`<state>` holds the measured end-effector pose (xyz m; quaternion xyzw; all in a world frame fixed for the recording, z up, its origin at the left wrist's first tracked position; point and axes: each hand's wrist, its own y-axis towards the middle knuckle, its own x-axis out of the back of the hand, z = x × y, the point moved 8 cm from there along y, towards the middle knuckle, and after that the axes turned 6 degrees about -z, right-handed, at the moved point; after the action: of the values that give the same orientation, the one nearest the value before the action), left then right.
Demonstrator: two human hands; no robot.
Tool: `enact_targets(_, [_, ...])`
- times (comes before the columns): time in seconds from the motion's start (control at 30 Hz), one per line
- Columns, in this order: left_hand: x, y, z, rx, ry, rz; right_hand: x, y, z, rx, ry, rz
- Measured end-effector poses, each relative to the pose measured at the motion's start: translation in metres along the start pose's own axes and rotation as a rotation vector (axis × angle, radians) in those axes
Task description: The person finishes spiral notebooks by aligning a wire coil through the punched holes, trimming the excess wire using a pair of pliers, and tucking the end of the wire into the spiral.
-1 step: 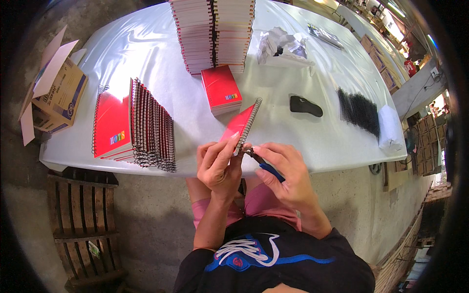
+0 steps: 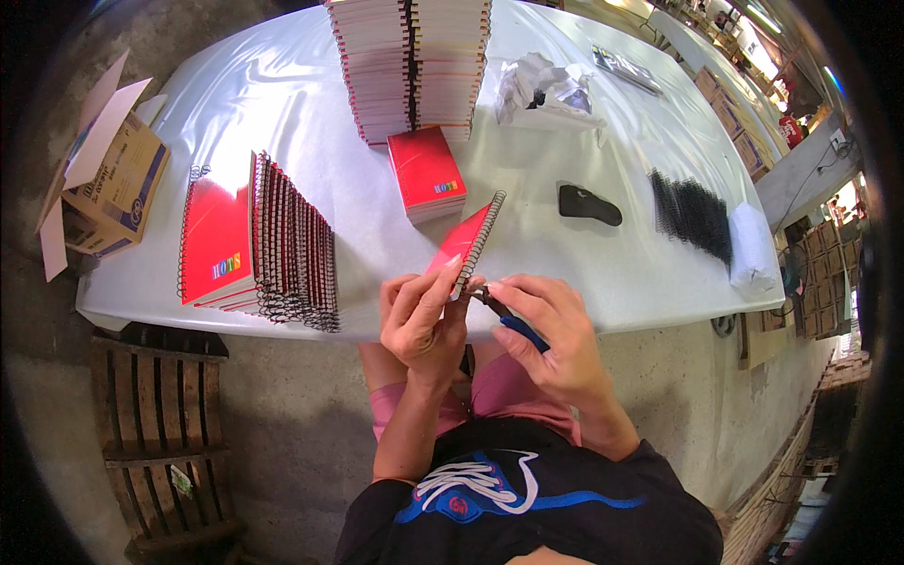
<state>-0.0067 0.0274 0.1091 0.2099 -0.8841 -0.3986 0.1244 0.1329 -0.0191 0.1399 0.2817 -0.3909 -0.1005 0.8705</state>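
Note:
A red spiral notebook [image 2: 465, 235] is tilted up at the table's near edge, with my left hand [image 2: 423, 315] closed on its lower end. The dark wire coil [image 2: 482, 242] runs along the notebook's right side. My right hand [image 2: 556, 330] grips blue-handled pliers [image 2: 521, 329], and their metal jaws meet the coil's near end. Fingers partly cover that spot. Beyond the notebook lies a small stack of red-covered pads [image 2: 427, 171]. To the left, several coil-bound red notebooks [image 2: 218, 240] lean together in a row.
Tall stacks of bound pages [image 2: 381, 75] rise at the back. Crumpled white paper [image 2: 546, 89], a black pouch-like item [image 2: 589, 203], a pile of black coils [image 2: 692, 212] and a white roll [image 2: 753, 250] are on the right. An open cardboard box [image 2: 118, 193] stands at the left.

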Motion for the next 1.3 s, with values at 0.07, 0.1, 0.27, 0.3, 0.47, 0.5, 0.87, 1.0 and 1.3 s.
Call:
enact_targets(0.07, [-0.001,-0.001,-0.002,-0.002,-0.005,0.003,0.001,0.001,0.004,0.047,-0.031,0.004])
enact_targets(0.1, [-0.001,-0.001,-0.004,-0.023,-0.004,-0.004,-0.001,-0.001,0.001,-0.016,0.067,0.035])
enact_targets(0.27, [0.000,-0.010,-0.010,-0.121,-0.041,-0.053,-0.039,-0.035,-0.025,-0.863,1.156,0.403])
enact_targets(0.3, [-0.001,-0.011,-0.010,-0.116,-0.034,-0.042,-0.032,-0.033,-0.029,-0.780,1.030,0.365])
enact_targets(0.47, [-0.003,-0.005,0.009,0.070,-0.046,-0.059,-0.012,-0.018,-0.039,-0.303,0.427,0.194])
enact_targets(0.5, [-0.001,-0.002,0.015,0.179,-0.189,-0.134,-0.007,-0.021,-0.056,-0.284,0.197,0.136])
enact_targets(0.87, [0.021,0.006,0.015,0.576,-0.913,-0.244,0.003,-0.013,-0.095,-0.191,0.438,-0.167])
enact_targets(1.0, [0.057,0.026,-0.006,0.415,-0.879,-0.216,-0.008,0.032,-0.028,-0.117,1.153,-0.311])
enact_targets(1.3, [0.164,0.130,-0.018,-0.122,0.226,-0.101,-0.109,0.209,0.055,-0.326,1.640,0.110])
